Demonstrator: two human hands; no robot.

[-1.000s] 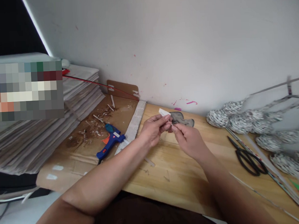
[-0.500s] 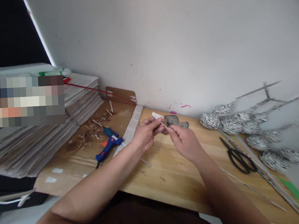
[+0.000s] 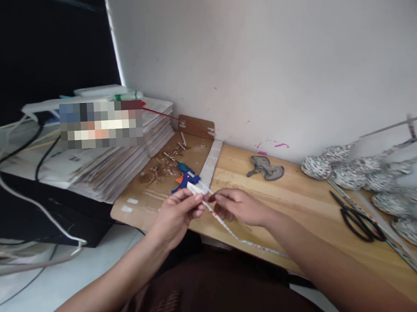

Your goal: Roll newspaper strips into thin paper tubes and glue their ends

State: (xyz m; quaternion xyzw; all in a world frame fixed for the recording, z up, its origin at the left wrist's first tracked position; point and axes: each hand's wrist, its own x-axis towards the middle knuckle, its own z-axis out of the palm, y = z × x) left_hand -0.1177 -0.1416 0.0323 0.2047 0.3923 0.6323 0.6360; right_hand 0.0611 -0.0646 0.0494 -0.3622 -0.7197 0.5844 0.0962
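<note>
My left hand [image 3: 178, 213] pinches a small white paper piece [image 3: 196, 188] over the near edge of the wooden table [image 3: 302, 207]. My right hand [image 3: 237, 206] is closed on a thin rolled paper stick [image 3: 233, 231] that runs from the white piece down and right along the table edge. The fingertips of both hands nearly meet. A blue glue gun [image 3: 185, 179] lies just beyond my left hand on a brown cardboard sheet [image 3: 150, 187].
A thick stack of newspapers [image 3: 124, 151] sits at the left, with cables [image 3: 28, 193] hanging off it. A grey cloth scrap [image 3: 267, 168] lies by the wall. Black scissors [image 3: 360, 219], long paper sticks and several black-and-white paper balls [image 3: 352, 171] fill the right side.
Both hands have come back from the middle of the table to its near edge, and the view has swung left. A long paper stick now shows trailing from the right hand.
</note>
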